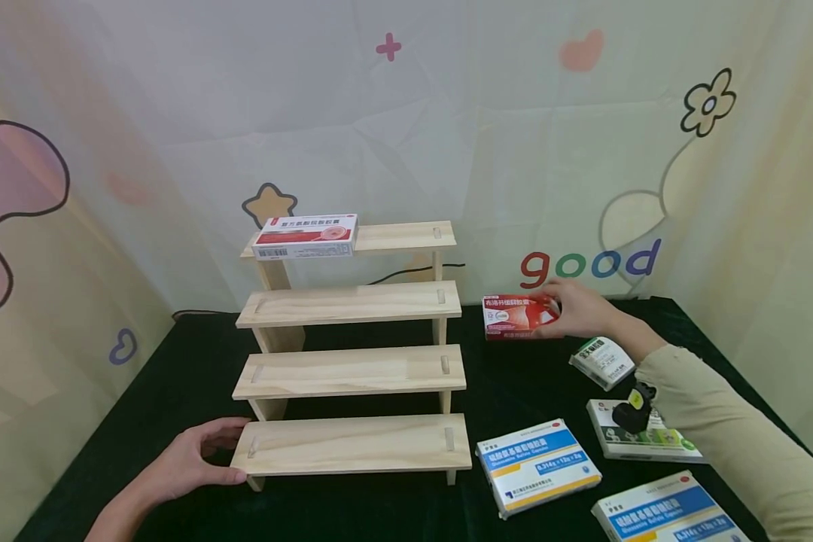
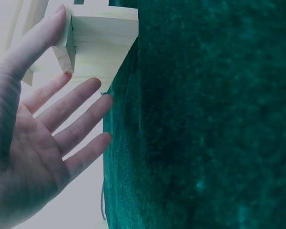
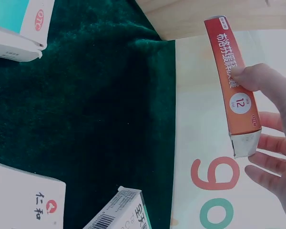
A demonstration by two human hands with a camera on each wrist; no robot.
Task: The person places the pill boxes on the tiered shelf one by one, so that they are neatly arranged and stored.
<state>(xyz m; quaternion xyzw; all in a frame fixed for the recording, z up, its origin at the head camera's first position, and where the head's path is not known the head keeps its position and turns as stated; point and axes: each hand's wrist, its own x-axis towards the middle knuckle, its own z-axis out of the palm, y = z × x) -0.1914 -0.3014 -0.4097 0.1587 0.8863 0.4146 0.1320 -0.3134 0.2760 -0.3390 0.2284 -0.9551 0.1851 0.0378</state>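
My right hand [image 1: 579, 309] grips a red medicine box [image 1: 508, 316] by its right end, lifted at the back right of the table. In the right wrist view the thumb lies on the printed side of the box [image 3: 232, 76], with the fingers behind it. A four-step wooden stand [image 1: 352, 444] is in the middle. My left hand [image 1: 190, 463] pinches the left end of its lowest step between thumb and index finger; the other fingers [image 2: 81, 126] stretch out free. On the top step, at the left, lies a white and red medicine box [image 1: 306, 235].
Right of the stand lie two blue, white and yellow boxes [image 1: 538, 467], a white and green box [image 1: 640, 433] partly behind the sleeve, and a small white box [image 1: 603, 361]. A dark green cloth [image 1: 190, 376] covers the table. A printed curtain [image 1: 406, 135] hangs behind.
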